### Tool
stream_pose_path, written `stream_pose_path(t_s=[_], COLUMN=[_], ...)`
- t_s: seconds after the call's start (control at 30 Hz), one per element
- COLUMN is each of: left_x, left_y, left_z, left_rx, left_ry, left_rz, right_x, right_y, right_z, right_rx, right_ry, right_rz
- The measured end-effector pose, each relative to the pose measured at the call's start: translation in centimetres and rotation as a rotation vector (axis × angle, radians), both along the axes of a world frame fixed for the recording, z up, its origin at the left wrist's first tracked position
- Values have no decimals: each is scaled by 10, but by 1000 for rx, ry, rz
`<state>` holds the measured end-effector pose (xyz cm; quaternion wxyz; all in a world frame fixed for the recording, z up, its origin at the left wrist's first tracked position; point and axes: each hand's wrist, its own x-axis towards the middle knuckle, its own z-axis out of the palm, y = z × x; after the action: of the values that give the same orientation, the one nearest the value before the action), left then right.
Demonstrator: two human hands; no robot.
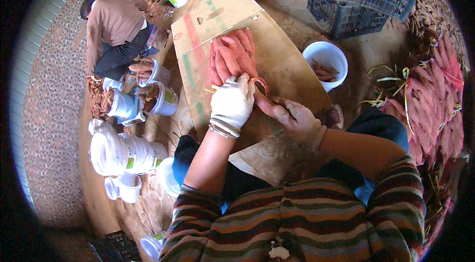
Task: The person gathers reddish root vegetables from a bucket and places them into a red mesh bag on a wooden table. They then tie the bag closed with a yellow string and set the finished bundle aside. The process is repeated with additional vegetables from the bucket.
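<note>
A red mesh bag (233, 54) packed with sweet potatoes lies on a flattened cardboard box (293, 65) in front of me. My left hand (232, 97), in a white knit glove, grips the bag's near end by its mouth. Between my two hands is a long sweet potato (265, 104), its far end close to the red rim of the bag's mouth. The near end of that sweet potato is held in my right hand (298, 119), which wears a soiled glove. A yellow tie strand sticks out left of my left hand. My left fingers hide part of the bag's opening.
A white bucket (326, 63) with a few sweet potatoes stands right of the cardboard. Black plastic crates (345, 9) are stacked beyond it. Filled mesh bags (430, 95) lie far right. Buckets (161, 98) and a bending person (115, 20) are at left.
</note>
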<state>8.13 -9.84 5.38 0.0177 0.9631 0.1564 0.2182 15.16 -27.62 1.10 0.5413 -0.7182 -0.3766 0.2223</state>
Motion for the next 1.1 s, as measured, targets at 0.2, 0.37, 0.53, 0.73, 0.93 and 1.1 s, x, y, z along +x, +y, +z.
stream_pose_path(t_s=[0.2, 0.37, 0.53, 0.73, 0.93, 1.1], left_x=[8, 14, 10, 8, 2, -1], left_y=[9, 5, -12, -14, -21, -34], left_z=[-10, -18, -18, -19, -17, -9], left_rx=[-77, -129, -141, -166, -427, -507], left_ry=[-97, -309, -332, -357, -212, -164], left_rz=[50, -144, -293, -367, -484, -454], right_x=[-7, -2, 0, 0, 8, 38], right_y=[-8, -5, 34, 38, 44, 74], right_z=[10, 7, -23, -25, -28, -58], right_rx=[-125, -36, 245, 80, 358, 1008], right_ry=[698, 849, 560, 227, 887, 1721], right_rz=[-57, -55, -81, -54, 125, 310])
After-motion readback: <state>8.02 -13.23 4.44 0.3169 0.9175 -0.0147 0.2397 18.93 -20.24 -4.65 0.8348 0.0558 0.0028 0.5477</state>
